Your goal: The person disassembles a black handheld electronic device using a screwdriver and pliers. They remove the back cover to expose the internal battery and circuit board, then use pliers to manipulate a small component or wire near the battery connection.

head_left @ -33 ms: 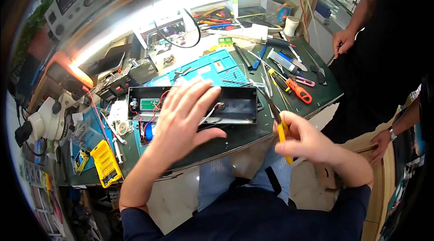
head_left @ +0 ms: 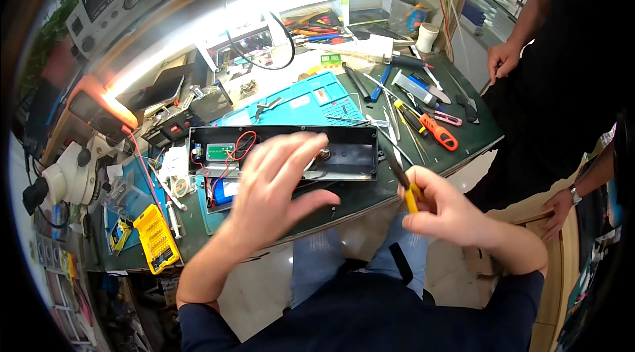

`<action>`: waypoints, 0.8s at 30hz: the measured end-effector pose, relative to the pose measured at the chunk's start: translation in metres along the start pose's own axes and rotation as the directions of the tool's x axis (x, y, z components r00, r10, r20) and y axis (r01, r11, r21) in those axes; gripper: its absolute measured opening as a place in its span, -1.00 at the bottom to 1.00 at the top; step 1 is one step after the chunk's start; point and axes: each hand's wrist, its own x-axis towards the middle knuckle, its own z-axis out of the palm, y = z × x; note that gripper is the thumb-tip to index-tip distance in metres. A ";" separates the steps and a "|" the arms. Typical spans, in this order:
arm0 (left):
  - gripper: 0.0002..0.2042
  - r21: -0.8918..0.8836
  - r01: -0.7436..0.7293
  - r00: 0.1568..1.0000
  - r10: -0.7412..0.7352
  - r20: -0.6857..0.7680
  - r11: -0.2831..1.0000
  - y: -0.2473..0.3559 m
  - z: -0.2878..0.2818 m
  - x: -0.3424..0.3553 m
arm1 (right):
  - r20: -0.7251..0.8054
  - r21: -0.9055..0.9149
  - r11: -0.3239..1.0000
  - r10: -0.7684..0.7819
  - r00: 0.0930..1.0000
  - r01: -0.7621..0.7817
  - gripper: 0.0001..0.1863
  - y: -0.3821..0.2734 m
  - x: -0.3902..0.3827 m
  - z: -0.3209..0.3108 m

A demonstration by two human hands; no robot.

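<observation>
My left hand is open, its fingers stretched out over a long black case. It covers the middle of the case, and I cannot tell whether it touches it. A green circuit board and a loop of red wire show at the case's left end. Just below, a blue cylindrical part lies in a dark piece, partly behind my wrist. My right hand is closed around yellow-handled pliers, off the bench's front edge. Their dark jaws point up and toward the case.
A blue work mat lies behind the case. Screwdrivers, knives and an orange-handled tool spread to the right. A yellow bit box sits front left, below an orange multimeter. Another person stands at the right.
My left hand has shifted slightly right, uncovering more of the red wire and the blue part. In my right hand the pliers have turned, and less of their handles shows below my fingers.
</observation>
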 end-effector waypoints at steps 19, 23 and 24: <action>-0.47 -0.113 0.041 0.977 -0.063 -0.205 0.993 -0.011 -0.005 -0.027 | 0.167 -0.985 -0.159 -0.749 0.642 0.070 -0.76 0.001 0.018 0.026; -0.15 0.170 0.052 0.998 -0.054 0.010 0.984 -0.036 -0.015 -0.007 | 0.169 -0.956 -0.284 -0.734 0.658 -0.071 -0.80 -0.004 0.030 0.038; -0.11 0.201 0.032 0.998 -0.042 0.044 0.979 -0.040 -0.013 -0.005 | 0.166 -0.931 -0.338 -0.730 0.663 -0.139 -0.80 -0.006 0.033 0.041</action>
